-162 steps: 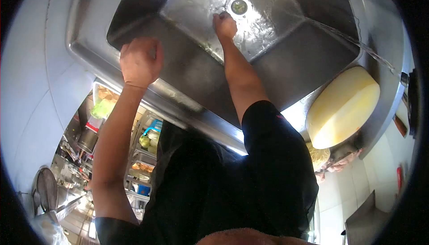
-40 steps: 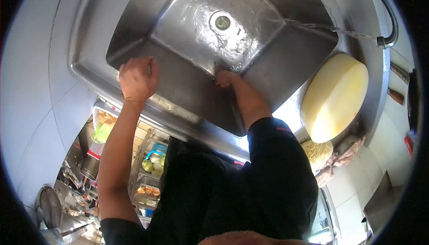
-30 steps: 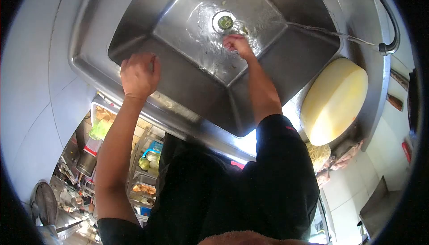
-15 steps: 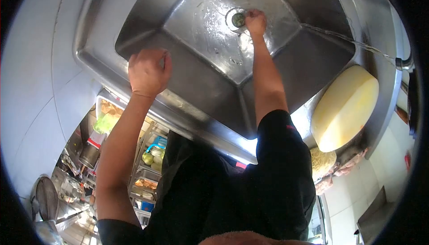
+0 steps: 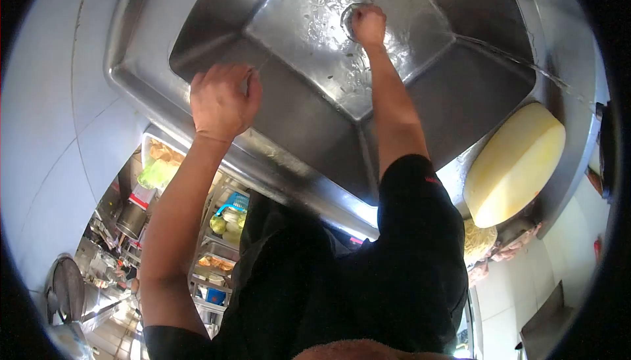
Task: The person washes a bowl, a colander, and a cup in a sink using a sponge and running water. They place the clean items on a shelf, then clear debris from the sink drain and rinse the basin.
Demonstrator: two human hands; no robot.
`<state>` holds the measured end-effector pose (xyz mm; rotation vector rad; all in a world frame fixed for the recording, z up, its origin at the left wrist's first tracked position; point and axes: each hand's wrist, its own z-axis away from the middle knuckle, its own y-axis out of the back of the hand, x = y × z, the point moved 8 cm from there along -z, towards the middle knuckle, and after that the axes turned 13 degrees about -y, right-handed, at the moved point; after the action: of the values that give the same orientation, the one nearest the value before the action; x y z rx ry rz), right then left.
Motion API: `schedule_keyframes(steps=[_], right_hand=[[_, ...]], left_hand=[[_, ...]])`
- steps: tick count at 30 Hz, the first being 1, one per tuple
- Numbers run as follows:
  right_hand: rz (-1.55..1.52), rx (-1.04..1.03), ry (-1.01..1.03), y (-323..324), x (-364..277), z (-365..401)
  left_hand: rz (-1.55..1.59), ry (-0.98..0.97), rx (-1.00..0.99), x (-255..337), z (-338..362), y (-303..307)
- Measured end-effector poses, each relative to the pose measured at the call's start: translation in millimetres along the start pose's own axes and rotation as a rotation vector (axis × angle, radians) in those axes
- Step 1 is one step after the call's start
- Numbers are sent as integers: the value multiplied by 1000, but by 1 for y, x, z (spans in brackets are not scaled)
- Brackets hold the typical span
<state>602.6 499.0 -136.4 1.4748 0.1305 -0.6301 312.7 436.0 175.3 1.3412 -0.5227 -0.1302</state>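
A wet stainless-steel sink (image 5: 276, 90) lies in front of me. My right hand (image 5: 369, 26) reaches down to its bottom, fingers closed at the drain (image 5: 346, 25). Most of the drain is covered by that hand, so what the fingers grip there is hidden. Over the left front side of the sink hangs my left hand (image 5: 225, 100), back upward and fingers curled in towards the thumb. Whether anything is in it cannot be seen. Small dark scraps and water drops are scattered over the sink bottom.
A large peeled pale-yellow melon or gourd piece (image 5: 516, 165) lies on the sink's right ledge, with pale shreds (image 5: 478, 240) beside it. Down to the left are a white bin (image 5: 162, 156) with green leaves and a rack holding a blue basket (image 5: 234, 203).
My right hand has shifted from the drain's right edge to over it, covering the green scraps that showed there. My left hand has moved little; the view has tilted slightly.
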Motion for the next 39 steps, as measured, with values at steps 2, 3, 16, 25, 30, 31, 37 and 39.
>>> schedule_keyframes(steps=[2, 3, 16, 25, 30, 31, 37, 39], right_hand=[[-128, -19, -31, 24, 17, 1], [-100, 74, -69, 41, 21, -8], [40, 55, 91, -1, -11, 3], [-201, -515, -458, -11, 59, 188], [-41, -696, 6, -52, 19, 230], [36, -678, 52, -53, 14, 218], [-263, -270, -236, 12, -1, 77], [-179, -268, -290, 24, 17, 84]], left_hand=[[-35, -2, -13, -1, 2, -1], [-52, -5, -22, -1, 3, -2], [-25, 0, 11, -3, 5, -2], [-2, 8, -11, 0, 2, 1], [-15, 35, -27, -3, 4, -1], [-22, 37, -33, -3, 4, -2], [-8, 22, -39, 0, 4, -1], [-5, 21, -32, -1, 3, 0]])
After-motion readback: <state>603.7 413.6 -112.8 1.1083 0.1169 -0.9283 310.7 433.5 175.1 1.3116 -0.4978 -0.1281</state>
